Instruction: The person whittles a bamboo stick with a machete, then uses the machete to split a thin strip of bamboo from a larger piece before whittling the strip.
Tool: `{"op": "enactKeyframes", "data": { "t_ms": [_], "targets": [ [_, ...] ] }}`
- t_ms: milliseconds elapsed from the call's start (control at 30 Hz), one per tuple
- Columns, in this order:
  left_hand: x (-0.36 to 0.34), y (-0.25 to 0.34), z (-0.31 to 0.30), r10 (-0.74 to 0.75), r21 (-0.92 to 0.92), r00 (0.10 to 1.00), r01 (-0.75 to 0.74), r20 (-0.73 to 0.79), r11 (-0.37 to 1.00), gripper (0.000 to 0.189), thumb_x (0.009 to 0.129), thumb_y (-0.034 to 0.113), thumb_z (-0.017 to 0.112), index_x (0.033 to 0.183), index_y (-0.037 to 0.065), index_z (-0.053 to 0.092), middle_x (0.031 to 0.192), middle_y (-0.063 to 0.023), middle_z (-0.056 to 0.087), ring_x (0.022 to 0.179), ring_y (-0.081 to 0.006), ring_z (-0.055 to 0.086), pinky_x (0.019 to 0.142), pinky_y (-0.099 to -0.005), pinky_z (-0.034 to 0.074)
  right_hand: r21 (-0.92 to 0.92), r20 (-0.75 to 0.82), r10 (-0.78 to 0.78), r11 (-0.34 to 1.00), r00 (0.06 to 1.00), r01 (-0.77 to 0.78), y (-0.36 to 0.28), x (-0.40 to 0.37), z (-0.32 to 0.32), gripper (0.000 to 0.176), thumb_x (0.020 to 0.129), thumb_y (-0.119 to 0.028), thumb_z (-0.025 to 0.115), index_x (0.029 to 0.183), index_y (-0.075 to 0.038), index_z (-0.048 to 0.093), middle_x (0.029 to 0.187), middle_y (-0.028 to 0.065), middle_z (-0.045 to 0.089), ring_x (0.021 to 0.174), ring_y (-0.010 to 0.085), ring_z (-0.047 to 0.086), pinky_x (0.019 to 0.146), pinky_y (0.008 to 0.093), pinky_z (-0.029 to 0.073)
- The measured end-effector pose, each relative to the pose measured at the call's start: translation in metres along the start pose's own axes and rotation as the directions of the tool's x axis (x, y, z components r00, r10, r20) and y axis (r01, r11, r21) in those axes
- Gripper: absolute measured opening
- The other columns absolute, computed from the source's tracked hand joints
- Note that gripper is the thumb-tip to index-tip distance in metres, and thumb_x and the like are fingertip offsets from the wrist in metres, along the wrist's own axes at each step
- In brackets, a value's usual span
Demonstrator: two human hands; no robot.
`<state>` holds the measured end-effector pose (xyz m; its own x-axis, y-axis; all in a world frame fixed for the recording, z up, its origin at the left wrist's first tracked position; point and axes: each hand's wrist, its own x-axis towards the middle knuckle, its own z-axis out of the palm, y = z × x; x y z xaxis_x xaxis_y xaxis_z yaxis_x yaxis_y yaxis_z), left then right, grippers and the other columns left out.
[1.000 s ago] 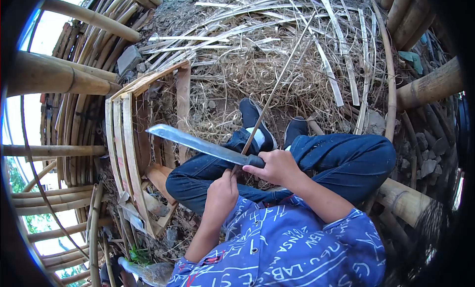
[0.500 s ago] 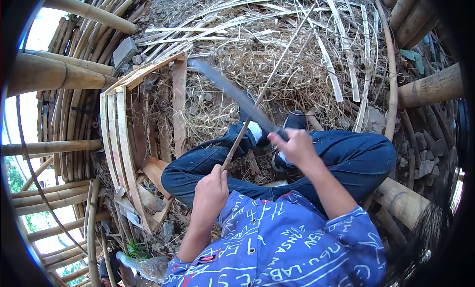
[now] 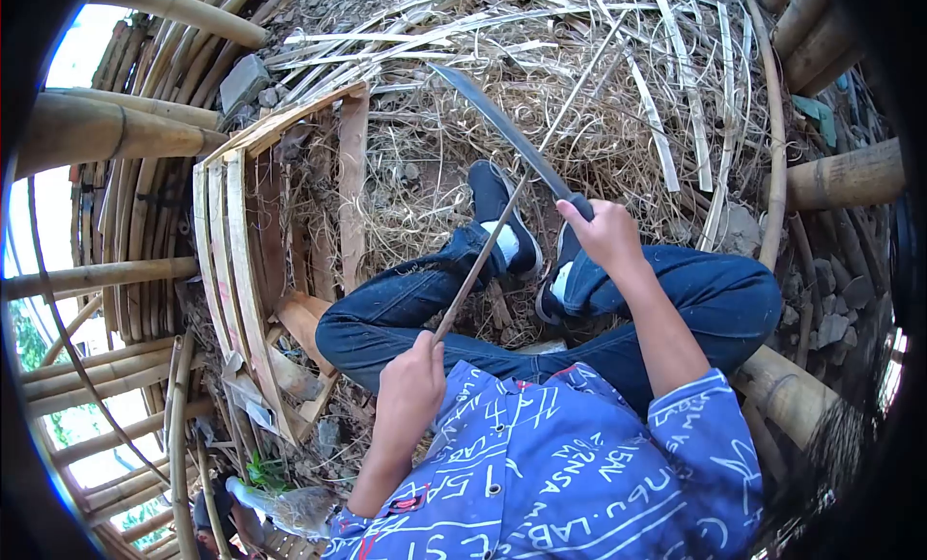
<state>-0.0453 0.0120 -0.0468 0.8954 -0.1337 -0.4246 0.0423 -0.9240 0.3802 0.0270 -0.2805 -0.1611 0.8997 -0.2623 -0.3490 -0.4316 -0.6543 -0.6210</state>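
Dry ground [image 3: 410,208] spreads in front of the seated person, littered with curly shavings [image 3: 589,164] and bits of soil. Long pale split strips [image 3: 688,97] lie across the far part of it and fan out toward the right. Thick bamboo poles [image 3: 126,130] reach in from the left, with bright daylight between them, and a grey block [image 3: 244,82] rests near their ends. A wooden slatted crate [image 3: 253,261] stands to the left of the person's legs, its upper plank running at an angle. On the right, broken stones [image 3: 830,328] lie in a heap, near another bamboo pole [image 3: 850,174].

The person sits with knees spread, in blue jeans [image 3: 710,299], dark shoes [image 3: 494,191] and a blue shirt [image 3: 550,473] printed with white lettering. The left hand [image 3: 410,381] is closed around the near end of a long thin stick [image 3: 473,270], which slants up and away to the right, passing between the legs and above the shavings. The right hand [image 3: 608,237] grips the dark handle of a machete [image 3: 497,121], above the right leg. Its long blade points up and to the left, crossing the stick in view; whether the two touch cannot be told.
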Motion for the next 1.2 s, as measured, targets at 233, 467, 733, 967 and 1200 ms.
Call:
{"op": "enactKeyframes", "data": {
  "t_ms": [233, 467, 733, 967, 1200],
  "targets": [
    [0.021, 0.005, -0.003, 0.127, 0.037, 0.992, -0.127, -0.018, 0.991, 0.02, 0.099, 0.018, 0.046, 0.089, 0.001, 0.051, 0.069, -0.0259, 0.059, 0.07, -0.0462, 0.06, 0.061, -0.055, 0.045, 0.172, 0.159, -0.23, 0.964, 0.96, 0.203, -0.041, -0.069, 0.038, 0.064, 0.082, -0.066, 0.059, 0.076, -0.003, 0.069, 0.066, 0.021, 0.065, 0.068, 0.0392, 0.067, 0.064, 0.0472, 0.053],
    [0.018, -0.002, -0.019, 0.053, 0.062, 0.999, -0.052, -0.012, 0.997, 0.023, 0.099, 0.019, 0.046, 0.089, 0.0, 0.051, 0.07, -0.0269, 0.059, 0.073, -0.0468, 0.059, 0.064, -0.055, 0.044, -0.012, 0.15, -0.343, 0.937, 0.927, 0.348, -0.054, -0.052, 0.049, 0.071, 0.082, -0.072, 0.052, 0.07, -0.003, 0.066, 0.062, 0.0207, 0.064, 0.064, 0.0393, 0.067, 0.061, 0.0496, 0.054],
    [0.013, -0.013, -0.009, 0.012, -0.055, 0.999, -0.009, 0.05, 0.998, 0.025, 0.099, 0.021, 0.046, 0.089, 0.0, 0.051, 0.072, -0.0272, 0.059, 0.074, -0.0479, 0.058, 0.064, -0.0558, 0.043, -0.104, 0.145, -0.121, 0.985, 0.982, 0.136, -0.02, -0.01, 0.028, 0.067, 0.084, -0.069, 0.053, 0.078, -0.004, 0.071, 0.071, 0.0214, 0.067, 0.073, 0.039, 0.068, 0.067, 0.0478, 0.053],
    [0.025, 0.004, -0.018, 0.029, 0.026, 0.999, -0.029, -0.027, 0.999, 0.021, 0.098, 0.019, 0.048, 0.091, 0.0, 0.052, 0.07, -0.0272, 0.056, 0.075, -0.0478, 0.057, 0.063, -0.0545, 0.039, 0.074, 0.229, -0.36, 0.933, 0.905, 0.352, -0.078, -0.07, 0.042, 0.067, 0.083, -0.068, 0.056, 0.068, -0.003, 0.066, 0.063, 0.0223, 0.063, 0.065, 0.0409, 0.066, 0.062, 0.0493, 0.053],
    [0.01, -0.013, -0.018, 0.001, 0.004, 0.999, -0.001, 0.039, 1.0, 0.022, 0.099, 0.02, 0.047, 0.09, 0.0, 0.052, 0.073, -0.0275, 0.06, 0.075, -0.0474, 0.059, 0.065, -0.056, 0.044, -0.048, 0.104, -0.103, 0.993, 0.989, 0.109, -0.031, -0.009, 0.035, 0.073, 0.082, -0.072, 0.051, 0.079, -0.002, 0.071, 0.071, 0.0218, 0.067, 0.075, 0.0389, 0.068, 0.07, 0.0481, 0.054]
  ]
}}
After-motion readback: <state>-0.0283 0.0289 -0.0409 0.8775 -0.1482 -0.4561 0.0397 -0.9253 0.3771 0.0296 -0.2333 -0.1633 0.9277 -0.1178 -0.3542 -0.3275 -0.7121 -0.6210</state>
